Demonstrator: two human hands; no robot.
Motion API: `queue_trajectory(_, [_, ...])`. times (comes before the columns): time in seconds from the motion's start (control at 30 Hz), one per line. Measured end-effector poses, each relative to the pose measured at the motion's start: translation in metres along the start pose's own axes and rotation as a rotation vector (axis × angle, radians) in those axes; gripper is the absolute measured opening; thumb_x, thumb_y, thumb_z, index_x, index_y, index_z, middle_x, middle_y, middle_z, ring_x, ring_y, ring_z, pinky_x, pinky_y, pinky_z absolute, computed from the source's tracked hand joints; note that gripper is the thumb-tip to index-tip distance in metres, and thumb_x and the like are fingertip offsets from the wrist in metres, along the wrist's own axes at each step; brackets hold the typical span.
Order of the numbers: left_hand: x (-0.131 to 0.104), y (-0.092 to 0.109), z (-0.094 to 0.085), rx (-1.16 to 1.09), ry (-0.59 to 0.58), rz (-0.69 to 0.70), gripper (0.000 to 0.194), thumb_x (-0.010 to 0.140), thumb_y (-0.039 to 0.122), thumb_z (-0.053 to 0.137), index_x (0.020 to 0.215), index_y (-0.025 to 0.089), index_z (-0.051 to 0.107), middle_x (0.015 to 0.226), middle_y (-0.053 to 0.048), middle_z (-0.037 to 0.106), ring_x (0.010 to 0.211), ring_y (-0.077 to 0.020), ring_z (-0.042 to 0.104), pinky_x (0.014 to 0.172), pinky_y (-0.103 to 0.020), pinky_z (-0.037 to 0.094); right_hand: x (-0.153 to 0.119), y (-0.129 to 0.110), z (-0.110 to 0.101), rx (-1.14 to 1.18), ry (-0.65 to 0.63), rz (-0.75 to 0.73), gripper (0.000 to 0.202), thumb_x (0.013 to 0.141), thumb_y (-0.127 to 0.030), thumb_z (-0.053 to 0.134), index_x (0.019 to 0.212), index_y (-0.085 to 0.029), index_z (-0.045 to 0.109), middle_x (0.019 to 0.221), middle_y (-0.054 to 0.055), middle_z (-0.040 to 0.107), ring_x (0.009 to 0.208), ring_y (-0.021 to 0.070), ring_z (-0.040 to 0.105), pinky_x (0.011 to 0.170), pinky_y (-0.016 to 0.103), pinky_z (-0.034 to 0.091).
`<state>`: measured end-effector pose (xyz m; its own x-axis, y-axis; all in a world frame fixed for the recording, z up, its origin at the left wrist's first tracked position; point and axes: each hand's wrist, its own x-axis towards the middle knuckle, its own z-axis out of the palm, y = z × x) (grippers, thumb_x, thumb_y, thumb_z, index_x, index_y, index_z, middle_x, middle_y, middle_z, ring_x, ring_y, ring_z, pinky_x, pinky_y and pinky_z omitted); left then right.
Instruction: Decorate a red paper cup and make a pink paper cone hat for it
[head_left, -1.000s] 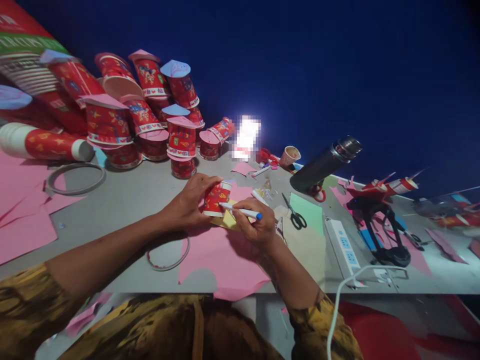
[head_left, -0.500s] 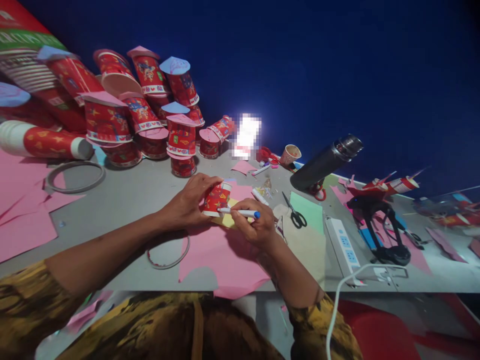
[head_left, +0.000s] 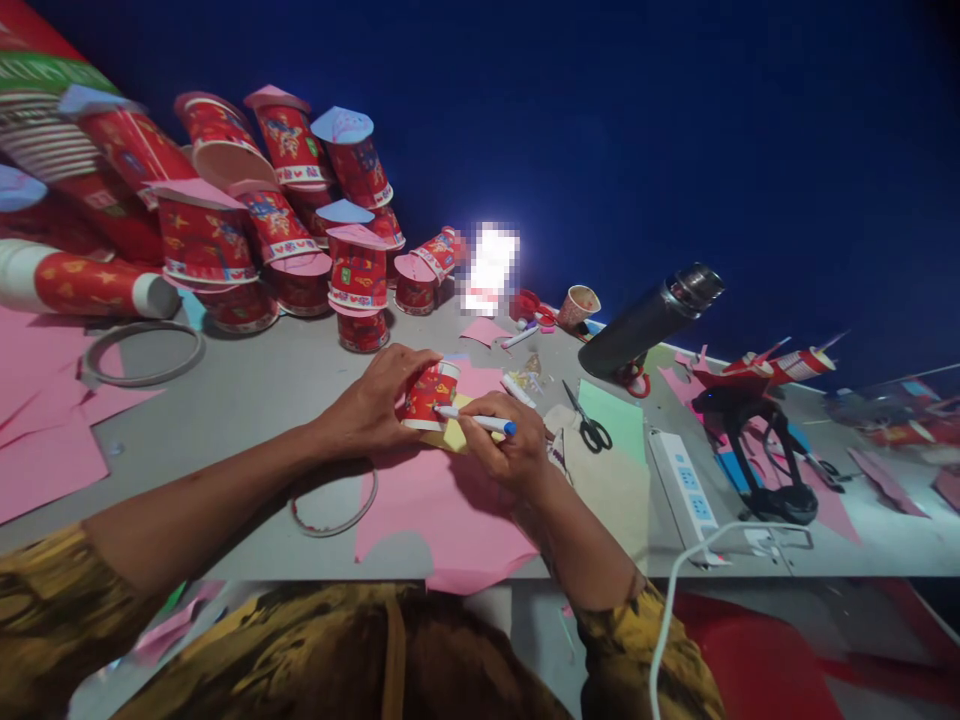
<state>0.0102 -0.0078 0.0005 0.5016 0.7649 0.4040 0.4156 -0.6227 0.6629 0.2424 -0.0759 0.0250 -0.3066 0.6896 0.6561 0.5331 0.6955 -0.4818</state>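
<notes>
A red paper cup (head_left: 430,393) with printed figures and a white rim is gripped by my left hand (head_left: 379,400), fingers round its far side and thumb near its base. My right hand (head_left: 506,435) pinches a white marker pen (head_left: 480,419) with a blue end. Its tip meets or nearly meets the cup's side. Beneath the cup lie a yellow paper piece (head_left: 453,436) and a large pink paper sheet (head_left: 442,510) with curved cut-outs. A grey ring (head_left: 335,530) rests by my left forearm.
Stacked red cups with paper cone tops (head_left: 358,265) fill the back left. Black scissors (head_left: 589,420) lie on green paper (head_left: 622,415) at right, near a dark thermos (head_left: 649,320), a power strip (head_left: 682,490) and a black strap frame (head_left: 765,450). A white cable (head_left: 667,620) crosses the table's front edge.
The marker tip has shifted slightly left and up along the cup's side, with my right hand following. The whole view has drifted a little. Both holds are unchanged.
</notes>
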Motion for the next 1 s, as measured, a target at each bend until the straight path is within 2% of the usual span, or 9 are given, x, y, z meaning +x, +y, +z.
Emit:
queue_trajectory(0.13, [0.000, 0.000, 0.000, 0.002, -0.009, -0.003, 0.080, 0.077, 0.061, 0.087, 0.142, 0.023, 0.060, 0.126, -0.013, 0.066, 0.118, -0.0351, 0.064, 0.107, -0.054, 0.054, 0.000, 0.001, 0.000, 0.011, -0.046, -0.010, 0.009, 0.103, -0.026, 0.064, 0.098, -0.023, 0.072, 0.084, 0.004, 0.078, 0.078, 0.0194, 0.074, 0.077, 0.032, 0.058])
queue_trajectory(0.33, [0.000, -0.003, 0.000, 0.005, -0.016, 0.005, 0.083, 0.077, 0.064, 0.086, 0.144, 0.023, 0.058, 0.127, -0.013, 0.065, 0.118, -0.0356, 0.064, 0.107, -0.055, 0.054, 0.002, -0.003, 0.000, 0.020, -0.026, -0.014, 0.010, 0.104, -0.026, 0.064, 0.098, -0.023, 0.072, 0.085, 0.004, 0.078, 0.077, 0.0189, 0.074, 0.075, 0.032, 0.058])
queue_trajectory(0.5, [-0.001, -0.008, 0.001, -0.038, -0.007, -0.001, 0.084, 0.077, 0.060, 0.087, 0.146, 0.024, 0.055, 0.138, -0.014, 0.063, 0.125, -0.0370, 0.063, 0.111, -0.056, 0.053, 0.005, -0.006, 0.000, 0.020, 0.075, -0.087, 0.010, 0.105, -0.021, 0.062, 0.099, -0.023, 0.069, 0.085, 0.004, 0.079, 0.076, 0.0177, 0.074, 0.072, 0.030, 0.057])
queue_trajectory(0.73, [0.000, -0.010, 0.001, -0.035, 0.005, -0.002, 0.085, 0.079, 0.058, 0.087, 0.148, 0.023, 0.052, 0.139, -0.014, 0.062, 0.128, -0.0365, 0.062, 0.112, -0.054, 0.053, 0.004, -0.002, -0.003, -0.023, 0.044, -0.076, 0.015, 0.106, -0.025, 0.060, 0.096, -0.023, 0.070, 0.082, 0.003, 0.078, 0.073, 0.0172, 0.073, 0.071, 0.030, 0.057])
queue_trajectory(0.83, [0.000, -0.009, 0.000, -0.037, 0.012, -0.008, 0.082, 0.080, 0.056, 0.086, 0.148, 0.025, 0.052, 0.140, -0.013, 0.062, 0.129, -0.0353, 0.062, 0.112, -0.053, 0.054, 0.004, 0.001, -0.006, -0.040, 0.077, -0.046, 0.016, 0.105, -0.024, 0.060, 0.092, -0.023, 0.069, 0.080, 0.003, 0.077, 0.072, 0.0169, 0.072, 0.070, 0.030, 0.056])
queue_trajectory(1.0, [0.000, -0.009, 0.000, -0.037, 0.012, -0.002, 0.083, 0.080, 0.057, 0.087, 0.149, 0.025, 0.052, 0.139, -0.012, 0.063, 0.127, -0.0344, 0.064, 0.110, -0.052, 0.055, 0.004, -0.001, -0.003, 0.016, 0.115, -0.121, 0.009, 0.104, -0.020, 0.062, 0.100, -0.022, 0.070, 0.085, 0.004, 0.080, 0.076, 0.0179, 0.074, 0.072, 0.031, 0.057])
